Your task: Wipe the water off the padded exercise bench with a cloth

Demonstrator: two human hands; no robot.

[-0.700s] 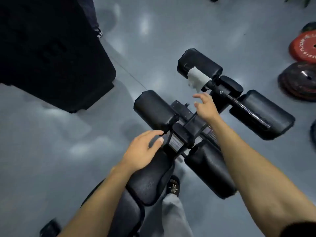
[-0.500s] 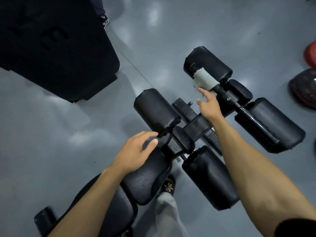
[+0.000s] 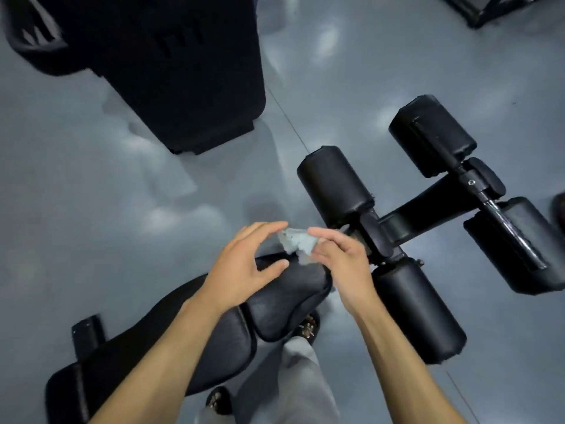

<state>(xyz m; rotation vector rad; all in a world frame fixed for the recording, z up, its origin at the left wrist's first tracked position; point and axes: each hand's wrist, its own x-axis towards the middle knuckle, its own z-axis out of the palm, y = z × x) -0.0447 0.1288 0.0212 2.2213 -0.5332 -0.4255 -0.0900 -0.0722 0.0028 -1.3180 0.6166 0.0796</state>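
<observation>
The black padded exercise bench runs from the lower left up to the middle, ending in several black foam leg rollers on a dark frame. A small pale grey cloth is bunched up just above the seat pad's front end. My right hand pinches the cloth between thumb and fingers. My left hand hovers over the seat pad with its fingers spread and lightly curved, fingertips close to the cloth's left edge. Water on the pad cannot be made out.
A large black machine housing stands at the upper left on the grey glossy floor. My grey trouser leg and dark shoe are beside the bench. More dark equipment sits at the top right corner.
My right hand reached to the far roller, took the pale cloth off it and brought it back over the seat pad. My left hand lifted off the pad toward the cloth. The view shifted.
</observation>
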